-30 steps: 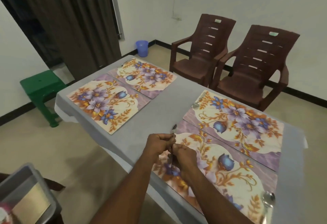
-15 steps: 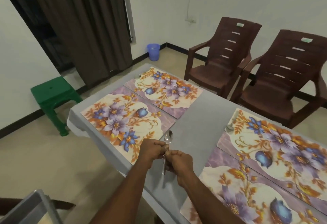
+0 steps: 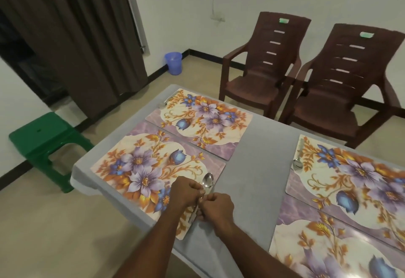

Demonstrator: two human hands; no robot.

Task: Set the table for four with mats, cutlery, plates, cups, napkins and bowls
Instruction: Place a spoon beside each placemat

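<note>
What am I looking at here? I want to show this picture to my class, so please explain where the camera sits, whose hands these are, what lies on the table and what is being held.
There is no machine here. A person wears a wide-angle camera on the head, so the view looks forward and down at their own bare arms. The left hand and the right hand meet over the near-left placemat and together pinch a metal spoon, its bowl pointing away from the person. The table, covered in grey cloth, carries four flowered mats; another spoon lies by the far-right placemat. No plates, cups, napkins or bowls show. Behind the table stand two brown chairs, a green stool and a small blue bucket.
</note>
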